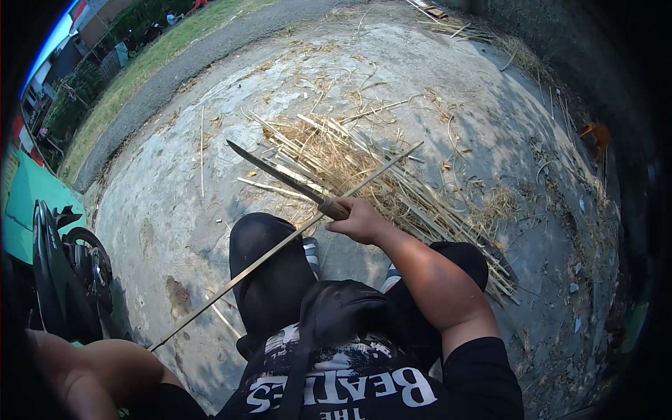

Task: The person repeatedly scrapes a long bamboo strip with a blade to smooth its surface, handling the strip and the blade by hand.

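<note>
My right hand [358, 220] is closed around the wooden handle [334, 208] of a long-bladed knife [280, 175]. Its dark blade points up and to the left, over the pile. A long, thin bamboo strip [259, 262] runs slantwise from the lower left, over my knee, and passes by the knife handle; whether my fingers touch it is unclear. At the lower left edge my left hand [66, 374] is raised close to the camera, its fingers cut off and blurred. Beyond my feet lies a pile of split bamboo strips [434, 210] with fibrous shavings [343, 157].
I squat on rough concrete ground [231, 77]. A parked motorcycle [73, 273] stands at the left beside a green panel [28, 185]. A dark wall [560, 42] rises at the far right, with loose sticks [462, 31] along its foot. A grass strip [154, 59] lies far left.
</note>
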Demonstrator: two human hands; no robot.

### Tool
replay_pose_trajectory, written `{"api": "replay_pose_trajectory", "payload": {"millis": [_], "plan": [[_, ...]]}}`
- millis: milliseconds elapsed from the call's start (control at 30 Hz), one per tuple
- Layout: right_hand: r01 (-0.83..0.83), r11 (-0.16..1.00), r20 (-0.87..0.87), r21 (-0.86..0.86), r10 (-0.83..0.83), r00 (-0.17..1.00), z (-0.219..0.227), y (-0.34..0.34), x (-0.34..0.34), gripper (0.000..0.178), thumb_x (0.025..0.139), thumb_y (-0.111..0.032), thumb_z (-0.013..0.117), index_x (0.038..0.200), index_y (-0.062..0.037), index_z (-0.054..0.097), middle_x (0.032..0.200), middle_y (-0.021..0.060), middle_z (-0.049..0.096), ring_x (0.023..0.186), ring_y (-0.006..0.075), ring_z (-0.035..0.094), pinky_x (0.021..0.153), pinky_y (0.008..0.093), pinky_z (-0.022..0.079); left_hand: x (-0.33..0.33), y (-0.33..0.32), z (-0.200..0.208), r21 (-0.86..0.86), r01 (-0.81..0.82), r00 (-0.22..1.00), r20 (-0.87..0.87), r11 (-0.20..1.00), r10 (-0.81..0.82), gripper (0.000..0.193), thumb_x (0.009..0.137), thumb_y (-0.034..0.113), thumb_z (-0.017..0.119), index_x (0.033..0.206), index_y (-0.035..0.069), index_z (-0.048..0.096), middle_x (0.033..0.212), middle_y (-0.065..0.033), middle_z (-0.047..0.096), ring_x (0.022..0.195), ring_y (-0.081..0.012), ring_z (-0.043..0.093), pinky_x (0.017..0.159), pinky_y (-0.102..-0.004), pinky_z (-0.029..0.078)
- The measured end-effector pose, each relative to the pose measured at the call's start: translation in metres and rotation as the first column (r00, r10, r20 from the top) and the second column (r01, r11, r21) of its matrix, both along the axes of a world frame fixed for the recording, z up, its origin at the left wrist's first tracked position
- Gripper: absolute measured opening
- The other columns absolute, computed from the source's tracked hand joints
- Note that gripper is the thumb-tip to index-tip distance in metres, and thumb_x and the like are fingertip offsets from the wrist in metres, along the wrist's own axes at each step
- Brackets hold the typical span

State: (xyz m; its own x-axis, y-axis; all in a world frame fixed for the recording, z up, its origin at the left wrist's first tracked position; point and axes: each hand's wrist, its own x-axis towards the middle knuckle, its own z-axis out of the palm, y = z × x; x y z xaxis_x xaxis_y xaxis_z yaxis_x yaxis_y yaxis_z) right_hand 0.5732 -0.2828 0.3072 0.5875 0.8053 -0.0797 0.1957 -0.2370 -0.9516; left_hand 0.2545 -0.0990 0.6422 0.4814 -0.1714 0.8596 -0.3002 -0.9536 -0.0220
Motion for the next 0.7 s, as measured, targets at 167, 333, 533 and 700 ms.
{"api": "replay_pose_trajectory", "payload": {"millis": [167,333,533,700], "plan": [[0.098,0.995,0.034,0.023,-0.098,0.995,0.013,-0.008,-0.003,0.05,0.075,-0.03,0.081,0.12,-0.009,0.073,0.093,0.0128,0.073,0.086,0.0212,0.069,0.08,0.0373,0.053,0.007,0.039,-0.184,0.076,-0.483,0.555,-0.744,0.872,0.372,0.086,0.069,0.046,0.091,0.133,0.001,0.056,0.134,-0.0221,0.059,0.122,-0.0437,0.058,0.101,-0.0484,0.047],[0.143,0.989,0.151,0.044,-0.148,0.977,0.026,-0.009,0.001,0.043,0.079,-0.029,0.079,0.116,-0.0102,0.073,0.09,0.012,0.073,0.083,0.0233,0.07,0.078,0.037,0.053,-0.012,0.032,-0.238,-0.028,-0.718,0.173,-0.975,0.696,0.139,0.051,0.083,0.044,0.083,0.105,0.001,0.068,0.092,-0.0201,0.071,0.087,-0.0389,0.07,0.076,-0.0453,0.055],[0.227,0.958,0.561,0.172,-0.285,0.777,0.031,-0.01,-0.006,0.052,0.08,-0.021,0.077,0.13,-0.0088,0.067,0.088,0.0163,0.074,0.08,0.0314,0.074,0.074,0.0379,0.058,-0.032,0.028,-0.27,-0.116,-0.727,0.34,-0.917,0.676,0.208,0.044,0.098,0.044,0.065,0.084,0.002,0.062,0.071,-0.0214,0.063,0.075,-0.0443,0.066,0.066,-0.0511,0.05],[0.235,0.969,0.804,-0.075,-0.08,0.589,0.045,-0.028,-0.01,0.043,0.078,-0.022,0.075,0.119,-0.012,0.065,0.077,0.0136,0.071,0.073,0.0335,0.072,0.068,0.0443,0.058,-0.022,0.017,-0.283,-0.153,-0.69,0.375,-0.912,0.707,0.168,0.045,0.104,0.04,0.057,0.081,0.001,0.057,0.072,-0.0247,0.062,0.071,-0.0483,0.063,0.063,-0.0534,0.047]]}}
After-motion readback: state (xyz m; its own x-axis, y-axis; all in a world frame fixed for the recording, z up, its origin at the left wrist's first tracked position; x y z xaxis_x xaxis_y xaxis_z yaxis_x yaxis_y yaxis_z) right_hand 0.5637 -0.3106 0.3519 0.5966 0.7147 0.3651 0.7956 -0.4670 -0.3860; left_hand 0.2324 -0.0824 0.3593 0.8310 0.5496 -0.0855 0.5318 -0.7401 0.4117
